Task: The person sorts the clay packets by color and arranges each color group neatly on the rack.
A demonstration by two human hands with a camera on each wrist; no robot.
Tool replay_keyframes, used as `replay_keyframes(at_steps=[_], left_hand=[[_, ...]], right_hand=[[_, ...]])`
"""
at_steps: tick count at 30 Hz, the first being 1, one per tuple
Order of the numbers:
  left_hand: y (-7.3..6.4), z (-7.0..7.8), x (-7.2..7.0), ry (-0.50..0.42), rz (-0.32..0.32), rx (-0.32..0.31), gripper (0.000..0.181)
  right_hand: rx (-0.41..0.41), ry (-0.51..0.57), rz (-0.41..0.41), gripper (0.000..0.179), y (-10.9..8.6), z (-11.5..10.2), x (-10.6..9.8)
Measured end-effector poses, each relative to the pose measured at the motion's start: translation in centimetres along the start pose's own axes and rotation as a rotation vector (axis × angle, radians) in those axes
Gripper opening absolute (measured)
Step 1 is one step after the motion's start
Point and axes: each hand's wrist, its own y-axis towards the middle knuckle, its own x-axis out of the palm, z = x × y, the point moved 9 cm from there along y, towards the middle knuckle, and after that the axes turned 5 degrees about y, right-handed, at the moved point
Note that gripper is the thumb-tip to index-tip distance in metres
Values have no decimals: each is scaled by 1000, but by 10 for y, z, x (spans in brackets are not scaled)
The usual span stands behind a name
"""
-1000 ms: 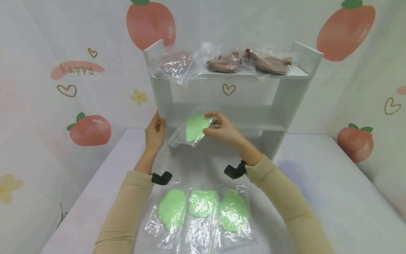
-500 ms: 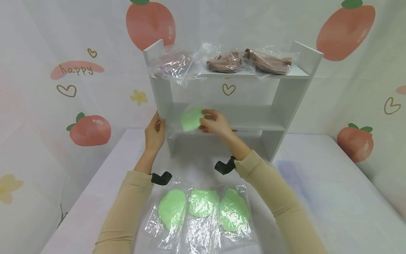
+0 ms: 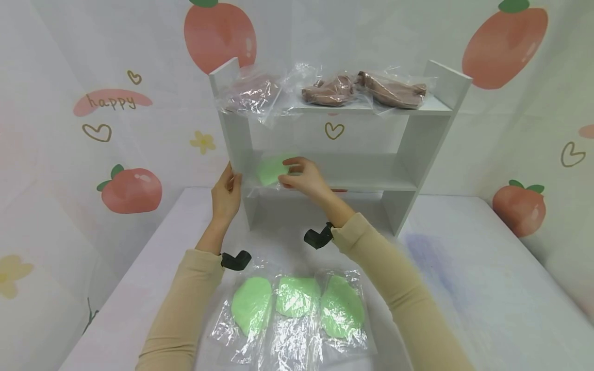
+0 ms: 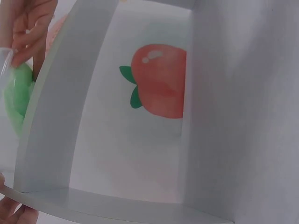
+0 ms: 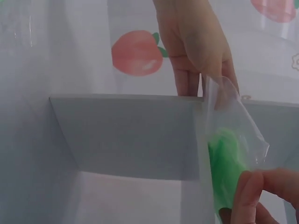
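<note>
One packet [image 3: 270, 171], perhaps against shelf [image 3: 371, 172]

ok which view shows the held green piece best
Right wrist view: the bagged green piece looks large, its clear plastic distinct. The head view shows it small, partly behind the right hand; the left wrist view only part, at its left edge.
</note>
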Motion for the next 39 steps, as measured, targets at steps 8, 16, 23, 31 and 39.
replay_keyframes(at_steps=[8,16,23,31,39], left_hand=[[2,-2,2,6,-9,-3,47],[2,-2,2,8,-1,-12,47],[1,-1,1,6,15,3,46],[0,-1,1,-6,13,0,46],[0,-1,0,10,11,-6,46]], right_hand=[[-31,6,72,53,7,0,3],[-21,-62,79,46,10,0,4],[-27,-154,27,41,15,0,10],[-1,-191,32,41,15,1,9],[-46,-227,12,41,4,-2,3]])
